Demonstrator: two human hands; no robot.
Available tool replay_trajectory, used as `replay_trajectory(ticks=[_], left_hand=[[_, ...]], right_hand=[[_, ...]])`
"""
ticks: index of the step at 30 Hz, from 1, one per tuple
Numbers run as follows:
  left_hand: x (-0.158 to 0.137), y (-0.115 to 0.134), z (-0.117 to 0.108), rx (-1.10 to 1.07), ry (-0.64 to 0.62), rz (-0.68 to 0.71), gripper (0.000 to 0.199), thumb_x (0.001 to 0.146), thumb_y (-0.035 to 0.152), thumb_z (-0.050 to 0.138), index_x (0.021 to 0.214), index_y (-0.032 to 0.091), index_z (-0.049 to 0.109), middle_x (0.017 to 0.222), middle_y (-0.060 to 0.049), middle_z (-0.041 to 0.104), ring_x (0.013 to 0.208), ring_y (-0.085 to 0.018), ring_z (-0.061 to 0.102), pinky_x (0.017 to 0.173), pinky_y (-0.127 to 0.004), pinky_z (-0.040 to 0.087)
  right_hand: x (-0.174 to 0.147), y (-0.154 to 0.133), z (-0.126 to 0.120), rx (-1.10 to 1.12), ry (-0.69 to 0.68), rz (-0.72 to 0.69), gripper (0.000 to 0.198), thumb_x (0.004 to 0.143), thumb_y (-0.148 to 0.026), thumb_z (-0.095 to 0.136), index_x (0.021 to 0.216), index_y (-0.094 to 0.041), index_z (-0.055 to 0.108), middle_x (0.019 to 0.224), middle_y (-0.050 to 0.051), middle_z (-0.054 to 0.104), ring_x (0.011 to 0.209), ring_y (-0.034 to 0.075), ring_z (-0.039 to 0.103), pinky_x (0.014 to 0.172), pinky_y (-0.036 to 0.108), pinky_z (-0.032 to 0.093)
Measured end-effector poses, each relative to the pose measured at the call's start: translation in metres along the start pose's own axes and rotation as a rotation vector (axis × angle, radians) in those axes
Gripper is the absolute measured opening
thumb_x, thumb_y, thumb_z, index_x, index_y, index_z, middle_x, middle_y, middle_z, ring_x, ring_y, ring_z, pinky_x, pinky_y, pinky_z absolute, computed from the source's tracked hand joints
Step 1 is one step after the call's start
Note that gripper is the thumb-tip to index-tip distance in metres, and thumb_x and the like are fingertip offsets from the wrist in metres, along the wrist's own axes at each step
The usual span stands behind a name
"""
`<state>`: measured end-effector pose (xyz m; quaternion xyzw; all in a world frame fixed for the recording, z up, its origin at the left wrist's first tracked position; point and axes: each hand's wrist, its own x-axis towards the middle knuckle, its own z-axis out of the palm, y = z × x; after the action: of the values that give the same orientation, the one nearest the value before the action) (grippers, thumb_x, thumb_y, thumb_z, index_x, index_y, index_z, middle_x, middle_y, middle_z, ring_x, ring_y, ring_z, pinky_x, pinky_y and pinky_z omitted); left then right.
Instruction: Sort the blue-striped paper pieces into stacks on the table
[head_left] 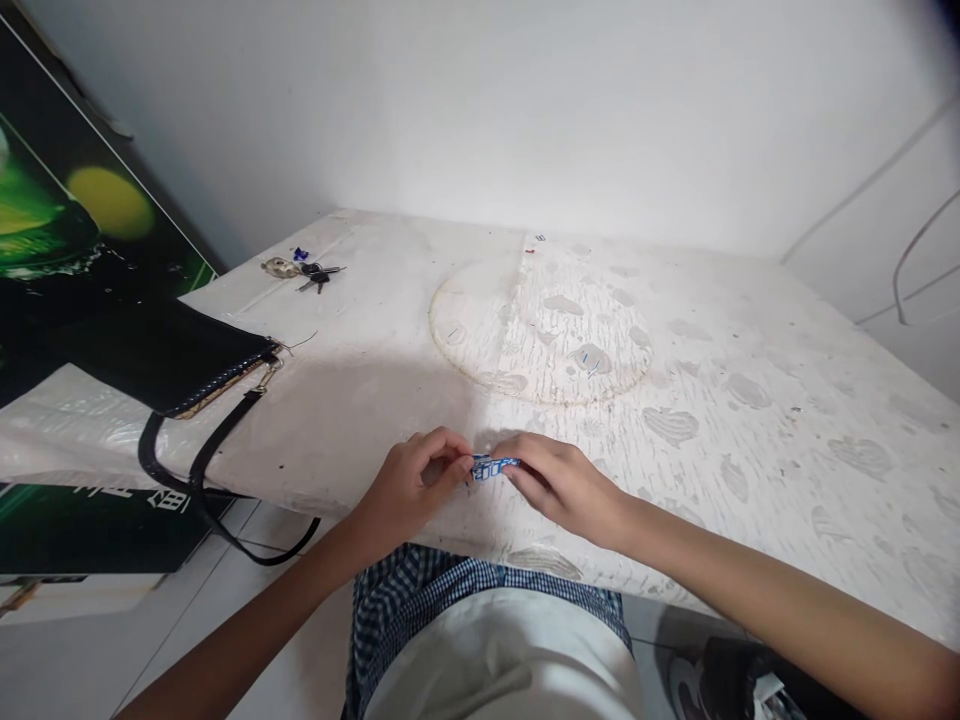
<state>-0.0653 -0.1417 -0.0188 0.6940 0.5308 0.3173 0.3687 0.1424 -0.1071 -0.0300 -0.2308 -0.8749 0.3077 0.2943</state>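
Note:
Between my two hands is a small blue-and-white printed strip (491,467), close to the table's front edge. It looks like a folded wrapper or piece of paper, but its exact kind is too small to make out. My left hand (421,482) pinches its left end between thumb and index finger. At the other end, the fingers and thumb of my right hand (553,484) are closed on it. Both hands are low over the patterned table cover (667,470), and my fingers hide the strip's two ends.
A black bag (172,360) lies at the table's left edge, its strap (225,430) hanging over the side. Farther back are a bunch of keys (319,275) and a small dark-blue piece (301,254). A white wall (525,110) stands behind; a green-and-black poster board (67,220) leans at left.

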Motion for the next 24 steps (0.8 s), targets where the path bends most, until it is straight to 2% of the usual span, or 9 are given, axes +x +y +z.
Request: replay_trajectory(ticks=[11, 14, 17, 20, 24], left_hand=[[0.001, -0.002, 0.001, 0.017, 0.009, 0.008, 0.023, 0.085, 0.039, 0.049, 0.082, 0.018, 0.058, 0.074, 0.0, 0.063, 0.071, -0.013, 0.059, 0.064, -0.022, 0.044], [0.0, -0.002, 0.003, 0.047, 0.011, 0.031, 0.023, 0.084, 0.04, 0.049, 0.092, 0.019, 0.055, 0.073, 0.001, 0.062, 0.07, -0.013, 0.057, 0.065, -0.024, 0.043], [0.0, -0.002, 0.006, 0.195, 0.009, 0.113, 0.031, 0.08, 0.042, 0.056, 0.101, 0.02, 0.053, 0.068, 0.004, 0.057, 0.065, -0.013, 0.052, 0.069, -0.027, 0.041], [0.003, -0.001, 0.01, 0.402, -0.002, 0.192, 0.021, 0.085, 0.037, 0.048, 0.09, 0.019, 0.057, 0.064, 0.003, 0.054, 0.063, -0.013, 0.049, 0.072, -0.03, 0.038], [0.004, 0.0, 0.012, 0.451, -0.011, 0.224, 0.021, 0.088, 0.033, 0.042, 0.092, 0.019, 0.058, 0.069, 0.002, 0.057, 0.067, -0.013, 0.05, 0.076, -0.032, 0.036]], right_hand=[[0.0, 0.0, 0.002, -0.069, -0.029, -0.052, 0.028, 0.091, -0.013, 0.036, 0.113, -0.021, 0.051, 0.1, 0.008, 0.056, 0.095, 0.017, 0.054, 0.08, 0.035, 0.049], [0.0, 0.0, 0.002, -0.058, -0.017, -0.035, 0.029, 0.091, -0.014, 0.036, 0.115, -0.023, 0.051, 0.099, 0.007, 0.057, 0.093, 0.017, 0.055, 0.079, 0.035, 0.05], [0.001, 0.0, 0.003, -0.047, 0.005, -0.013, 0.032, 0.091, -0.015, 0.037, 0.12, -0.024, 0.048, 0.097, 0.005, 0.059, 0.089, 0.016, 0.057, 0.077, 0.034, 0.05], [0.002, -0.002, 0.003, -0.039, 0.02, -0.011, 0.033, 0.091, -0.017, 0.038, 0.123, -0.024, 0.045, 0.102, 0.006, 0.06, 0.094, 0.016, 0.057, 0.08, 0.034, 0.05], [0.003, -0.004, 0.002, -0.026, 0.035, 0.009, 0.03, 0.091, -0.018, 0.04, 0.12, -0.022, 0.045, 0.107, 0.007, 0.059, 0.098, 0.016, 0.056, 0.083, 0.033, 0.049]])
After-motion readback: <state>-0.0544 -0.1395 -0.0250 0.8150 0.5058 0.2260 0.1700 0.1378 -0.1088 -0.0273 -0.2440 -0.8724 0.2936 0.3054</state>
